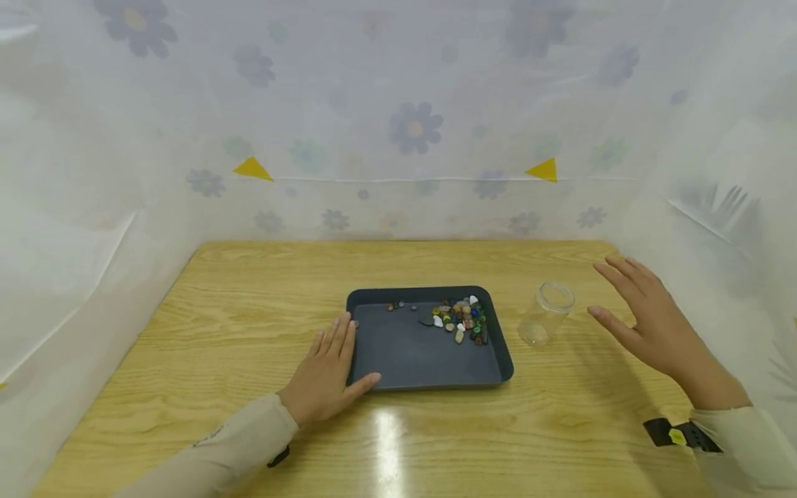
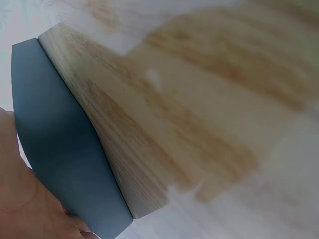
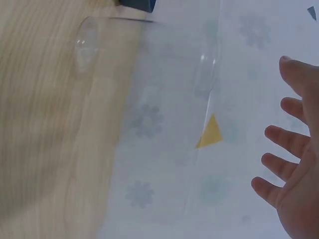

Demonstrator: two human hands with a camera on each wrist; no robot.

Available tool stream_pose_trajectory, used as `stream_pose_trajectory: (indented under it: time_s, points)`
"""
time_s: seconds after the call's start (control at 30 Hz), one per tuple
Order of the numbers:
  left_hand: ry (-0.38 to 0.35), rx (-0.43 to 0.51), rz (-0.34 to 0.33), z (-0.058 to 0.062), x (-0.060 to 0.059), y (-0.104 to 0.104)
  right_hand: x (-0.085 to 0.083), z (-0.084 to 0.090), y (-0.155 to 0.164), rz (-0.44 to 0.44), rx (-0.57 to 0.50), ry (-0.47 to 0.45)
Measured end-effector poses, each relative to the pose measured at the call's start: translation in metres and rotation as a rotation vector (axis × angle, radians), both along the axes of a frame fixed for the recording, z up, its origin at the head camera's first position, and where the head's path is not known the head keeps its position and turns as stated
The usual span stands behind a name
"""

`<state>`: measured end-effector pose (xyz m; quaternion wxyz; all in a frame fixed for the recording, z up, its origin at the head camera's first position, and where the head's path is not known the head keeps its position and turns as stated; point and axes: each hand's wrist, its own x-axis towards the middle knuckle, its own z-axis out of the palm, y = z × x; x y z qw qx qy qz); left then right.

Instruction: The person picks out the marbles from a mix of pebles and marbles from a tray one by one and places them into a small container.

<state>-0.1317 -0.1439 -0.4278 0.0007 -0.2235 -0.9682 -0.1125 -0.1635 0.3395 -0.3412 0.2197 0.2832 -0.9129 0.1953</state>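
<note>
A shallow dark grey rectangular plastic tray was seen mid-table on the light wooden tabletop, small coloured polished pebbles heaped at its far right. The left hand was laid flat, fingers straight, against the tray's left rim; the right hand was held spread in the air beside a clear glass jar, grasping nothing. The tray was judged stiff and light, best gripped by its rims; the jar slick, breakable. Pebbles were shown only by the head view, the tray's outer wall close up by the left wrist view
</note>
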Motion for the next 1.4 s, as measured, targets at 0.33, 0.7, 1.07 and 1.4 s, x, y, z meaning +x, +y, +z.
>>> stream_pose_trajectory:
  time_s: [0.33,0.7,1.07,1.4]
  points:
    - [0.013,0.007,-0.002,0.000,-0.004,0.003,-0.005,0.012,-0.066,0.032,-0.075,0.107]
    - [0.004,0.009,0.002,-0.001,-0.002,0.003,0.007,-0.043,-0.128,-0.136,-0.080,-0.221]
    - [0.011,0.004,0.013,-0.001,0.000,0.003,0.002,-0.082,-0.133,-0.168,-0.085,-0.416]
    - [0.013,0.011,0.021,-0.004,0.000,0.002,-0.010,-0.084,-0.130,-0.163,-0.055,-0.517]
